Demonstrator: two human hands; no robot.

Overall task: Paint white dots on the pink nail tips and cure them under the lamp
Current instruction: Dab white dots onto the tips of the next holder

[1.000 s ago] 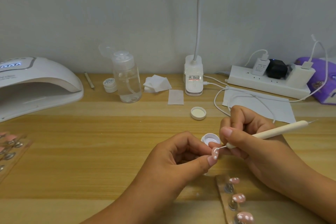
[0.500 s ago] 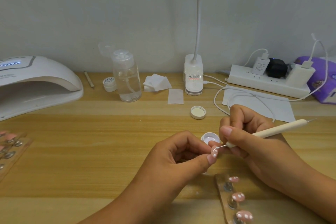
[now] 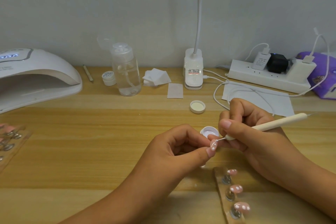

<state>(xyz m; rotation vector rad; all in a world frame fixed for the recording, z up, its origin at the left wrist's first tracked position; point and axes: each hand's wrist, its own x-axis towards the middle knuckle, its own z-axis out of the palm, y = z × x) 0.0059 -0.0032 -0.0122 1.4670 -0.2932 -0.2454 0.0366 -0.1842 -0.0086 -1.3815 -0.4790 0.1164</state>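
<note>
My left hand (image 3: 174, 152) pinches a pink nail tip (image 3: 268, 146) between thumb and forefinger; the tip carries a few white dots. My right hand (image 3: 254, 132) grips a cream dotting tool (image 3: 278, 122) like a pen, and its thin metal point touches the top of that tip. Just behind the fingers sits a small open pot of white gel (image 3: 209, 131). A clear strip (image 3: 221, 196) at the lower right holds three pink tips with white dots (image 3: 236, 189). The white curing lamp (image 3: 36, 76) stands at the far left, its display lit.
A second strip of pink tips (image 3: 9, 138) lies at the left edge. Further back are a pot lid (image 3: 197, 106), a pump bottle (image 3: 126, 71), a small jar (image 3: 108, 78), white wipes (image 3: 156, 77), a desk lamp base (image 3: 193, 71), cables, paper and a power strip (image 3: 269, 76).
Both hands stay almost in place. The tool point has shifted slightly on the held tip, where white dots show.
</note>
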